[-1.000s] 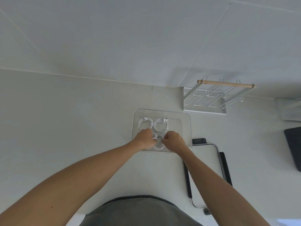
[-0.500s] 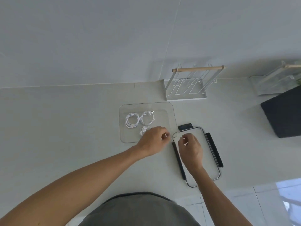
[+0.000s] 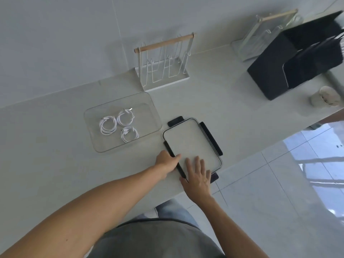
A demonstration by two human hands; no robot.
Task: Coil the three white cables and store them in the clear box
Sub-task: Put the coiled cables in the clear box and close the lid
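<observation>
A single head-worn wide-angle view looks steeply down at a pale counter point(image 3: 55, 164), with the wearer's torso at 6 o'clock.

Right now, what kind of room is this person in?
Probably a kitchen, though I can't be sure. There is a long pale counter against a wall, a white wire rack with a wooden bar, a tiled floor, and a cup.

No legible text anywhere
</observation>
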